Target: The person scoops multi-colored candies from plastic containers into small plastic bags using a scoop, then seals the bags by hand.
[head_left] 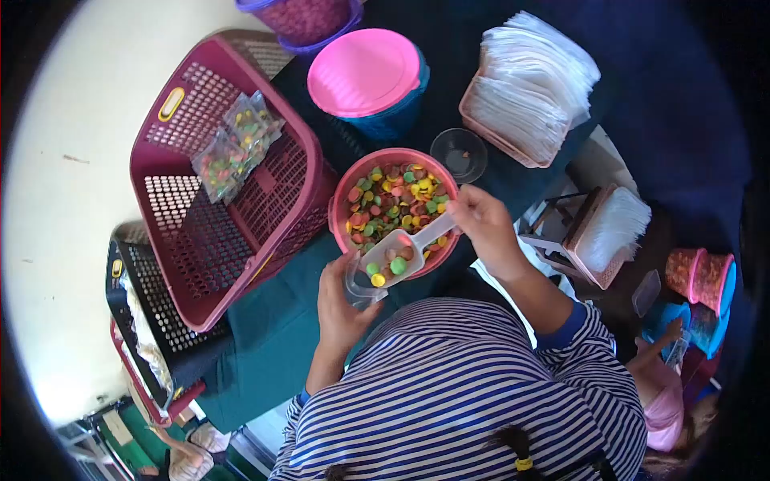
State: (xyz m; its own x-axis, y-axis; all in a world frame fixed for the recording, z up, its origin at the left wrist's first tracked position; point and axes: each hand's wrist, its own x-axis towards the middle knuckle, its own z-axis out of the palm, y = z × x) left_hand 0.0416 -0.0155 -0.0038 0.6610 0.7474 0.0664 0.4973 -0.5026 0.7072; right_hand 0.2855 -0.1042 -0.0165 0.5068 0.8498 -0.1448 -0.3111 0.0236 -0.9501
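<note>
My right hand [484, 227] grips the handle of a clear plastic scoop [395, 255] loaded with a few colourful round candies. The scoop is tilted over the near rim of a pink bowl [343, 191] full of the same candies. My left hand [341, 301] holds a small clear plastic bag [358, 286] right under the scoop's lower end. Both hands are at the front edge of the bowl, above a dark green cloth [273, 337].
A maroon basket [200, 264] on the left holds two filled candy packets [237, 144]. Behind the bowl stand a pink-lidded tub [365, 72], a small clear bowl [459, 154] and a tray of stacked clear bags [529, 88]. Another bag stack [611, 232] and a small person in pink [662, 393] are on the right.
</note>
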